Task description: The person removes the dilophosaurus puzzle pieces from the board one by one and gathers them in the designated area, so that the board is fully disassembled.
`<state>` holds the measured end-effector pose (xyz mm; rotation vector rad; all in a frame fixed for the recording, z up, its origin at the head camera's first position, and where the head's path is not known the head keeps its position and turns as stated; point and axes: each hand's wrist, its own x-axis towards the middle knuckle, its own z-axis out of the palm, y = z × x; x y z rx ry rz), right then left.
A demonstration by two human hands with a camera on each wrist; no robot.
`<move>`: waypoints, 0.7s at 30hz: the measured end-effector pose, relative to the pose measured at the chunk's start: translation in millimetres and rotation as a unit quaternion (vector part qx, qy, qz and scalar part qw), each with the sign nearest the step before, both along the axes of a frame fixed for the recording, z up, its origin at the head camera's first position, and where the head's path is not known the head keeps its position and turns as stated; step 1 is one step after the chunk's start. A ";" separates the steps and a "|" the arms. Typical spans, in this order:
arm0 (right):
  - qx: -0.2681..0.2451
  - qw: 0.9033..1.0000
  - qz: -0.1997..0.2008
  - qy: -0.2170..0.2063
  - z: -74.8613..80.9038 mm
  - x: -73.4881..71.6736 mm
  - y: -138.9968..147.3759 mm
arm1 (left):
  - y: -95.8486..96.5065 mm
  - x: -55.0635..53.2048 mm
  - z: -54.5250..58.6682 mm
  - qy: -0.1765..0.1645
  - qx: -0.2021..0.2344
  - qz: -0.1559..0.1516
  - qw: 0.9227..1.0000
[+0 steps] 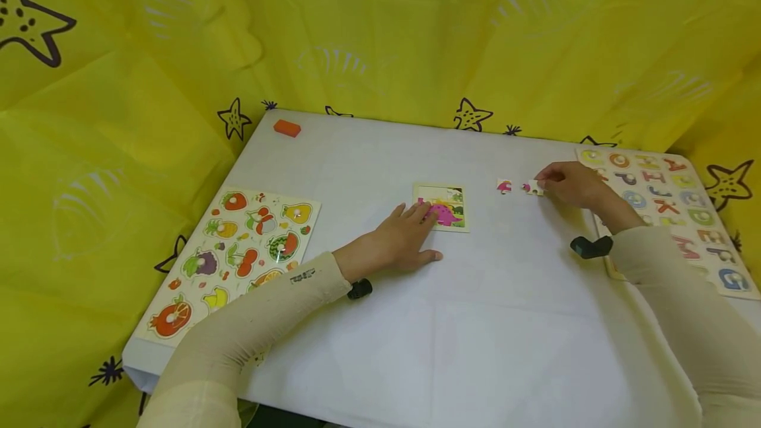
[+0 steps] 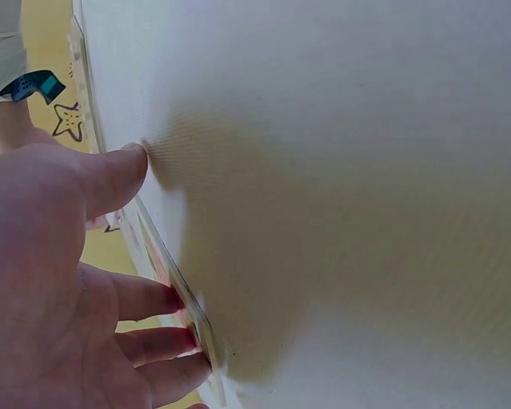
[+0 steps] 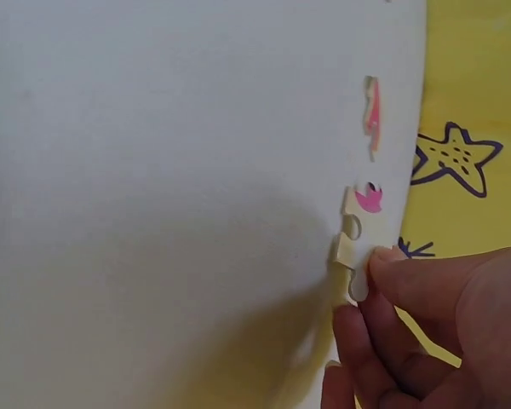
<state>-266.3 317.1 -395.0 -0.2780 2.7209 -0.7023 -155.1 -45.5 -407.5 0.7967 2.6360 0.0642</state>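
Note:
My left hand [image 1: 410, 236] lies with its fingers spread on the small dinosaur puzzle board [image 1: 466, 216], covering its lower left part. In the left wrist view, the fingertips touch the edge of that board [image 2: 206, 336], seen almost side-on. To the right, my right hand [image 1: 572, 183] pinches a white puzzle piece [image 1: 535, 187] with a pink patch between thumb and fingers. The right wrist view shows this puzzle piece [image 3: 362, 234] tilted up from the table. A second puzzle piece [image 1: 504, 185], mostly pink, lies between the board and my right hand.
A fruit peg puzzle [image 1: 315, 207] lies at the left, partly under my left sleeve. At the right, my right forearm crosses an alphabet board [image 1: 692, 216]. An orange block [image 1: 287, 128] sits near the far left corner. Yellow patterned cloth [image 1: 368, 32] hangs behind the white table [image 1: 475, 342].

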 end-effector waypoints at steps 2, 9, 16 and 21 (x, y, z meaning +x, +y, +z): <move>0.004 1.000 0.007 0.014 -3.4 -0.8 -2.0 | 0.0 0.4 0.5 0.001 0.001 0.001 1.000; 0.001 0.999 0.011 0.030 -13.3 -0.6 -8.1 | -0.3 0.6 -0.4 0.002 0.002 -0.001 1.000; 0.007 0.998 0.003 0.061 -15.7 1.5 -18.2 | -1.4 -0.3 -2.3 0.009 -0.001 -0.004 1.000; -0.006 0.996 0.014 0.092 -7.5 7.2 -38.9 | -2.0 0.0 -1.3 0.011 0.004 -0.007 1.000</move>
